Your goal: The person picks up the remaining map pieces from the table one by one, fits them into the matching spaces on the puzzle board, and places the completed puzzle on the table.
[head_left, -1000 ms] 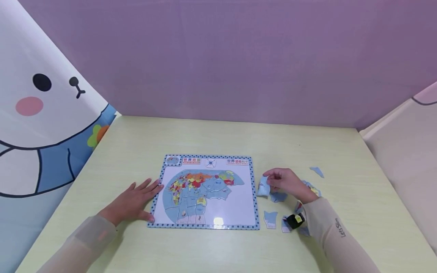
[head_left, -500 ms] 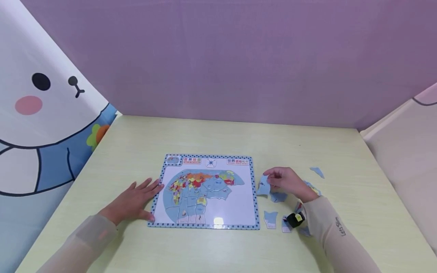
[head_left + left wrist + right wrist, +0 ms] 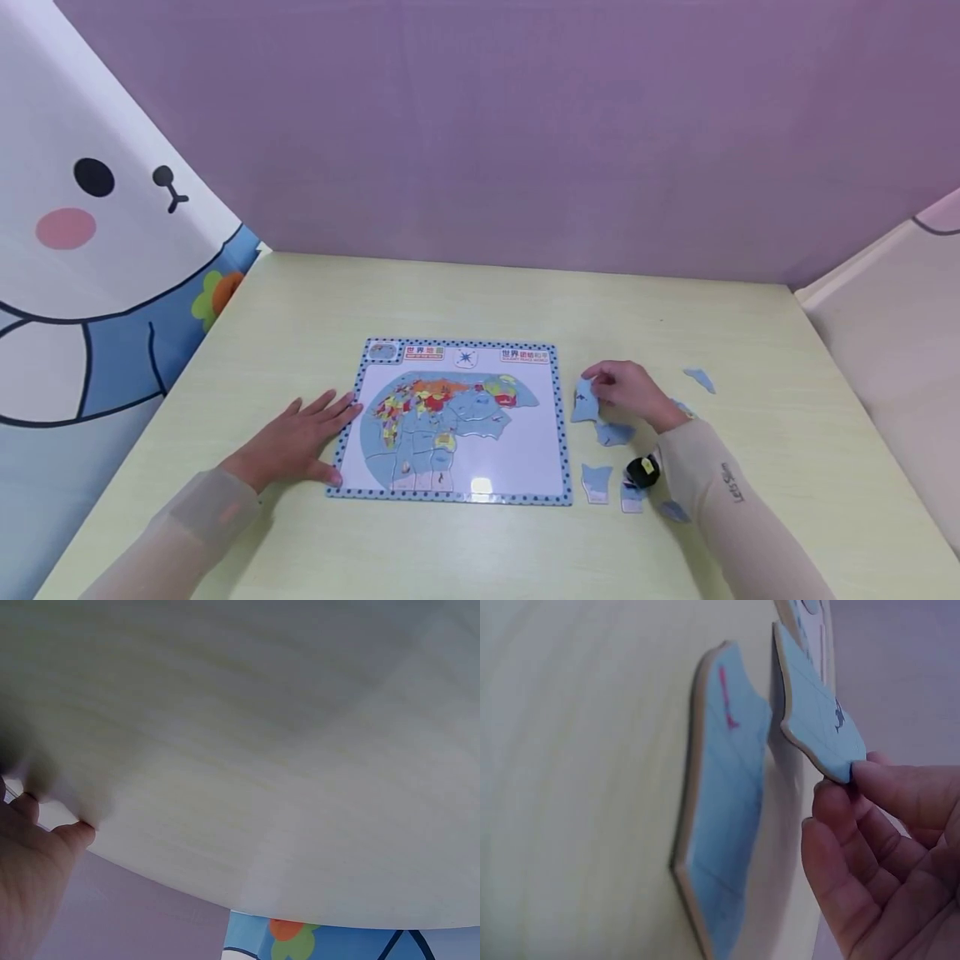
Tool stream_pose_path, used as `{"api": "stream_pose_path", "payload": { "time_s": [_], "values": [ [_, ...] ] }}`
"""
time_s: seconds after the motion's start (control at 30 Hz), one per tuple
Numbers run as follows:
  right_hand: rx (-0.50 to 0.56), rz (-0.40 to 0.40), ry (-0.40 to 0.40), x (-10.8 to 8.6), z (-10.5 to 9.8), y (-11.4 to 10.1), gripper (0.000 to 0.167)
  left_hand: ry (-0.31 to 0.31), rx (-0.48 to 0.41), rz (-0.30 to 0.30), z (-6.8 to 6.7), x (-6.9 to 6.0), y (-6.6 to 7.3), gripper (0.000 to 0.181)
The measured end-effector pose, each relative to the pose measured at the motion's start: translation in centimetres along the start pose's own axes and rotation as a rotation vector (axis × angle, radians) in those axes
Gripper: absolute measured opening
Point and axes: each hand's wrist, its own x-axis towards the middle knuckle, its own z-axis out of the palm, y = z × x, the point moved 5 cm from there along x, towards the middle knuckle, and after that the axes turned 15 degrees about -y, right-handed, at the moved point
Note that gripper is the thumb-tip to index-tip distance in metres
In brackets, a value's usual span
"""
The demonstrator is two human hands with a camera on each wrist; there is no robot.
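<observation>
My right hand [image 3: 628, 392] pinches a blue puzzle piece [image 3: 585, 402] just right of the map board [image 3: 517, 467]. In the right wrist view, thumb and fingers hold that piece [image 3: 817, 712] by one edge, tilted above the table, beside another blue piece [image 3: 727, 795] lying flat. My left hand [image 3: 296, 442] lies spread, its fingertips and thumb on the board's left edge. In the left wrist view, part of the left hand [image 3: 37, 870] shows at the lower left. Joined map pieces [image 3: 420, 417] cover the board's left side and top; its lower right is bare white.
Loose pieces lie right of the board: one [image 3: 615, 433] below the right hand, one [image 3: 597, 483] near the board's lower right corner, one [image 3: 700, 380] farther right, others partly hidden by the right sleeve [image 3: 720, 483]. A purple cloth [image 3: 480, 133] stands behind the table [image 3: 480, 300].
The right hand has shifted slightly up and to the right with its piece, which has moved a little away from the board's edge. My left hand stays in place on the board.
</observation>
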Motion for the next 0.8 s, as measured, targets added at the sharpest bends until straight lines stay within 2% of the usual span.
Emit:
{"api": "stream_pose_path", "payload": {
  "time_s": [0.13,0.4,0.6,0.8],
  "values": [
    [-0.011,0.029,0.011,0.3,0.1,0.2,0.020,0.001,0.001,0.002,-0.1,0.0,0.1,0.108],
    [-0.003,-0.002,0.003,0.1,0.0,0.3,0.022,0.006,0.018,-0.004,0.0,0.0,0.2,0.108],
    [-0.053,-0.049,-0.025,-2.4,0.4,-0.4,0.023,0.001,0.011,-0.016,0.2,0.2,0.1,0.109],
    [-0.161,-0.086,-0.072,-5.2,1.8,-0.9,0.024,0.005,0.014,-0.025,0.2,0.2,0.2,0.109]
  ]
}}
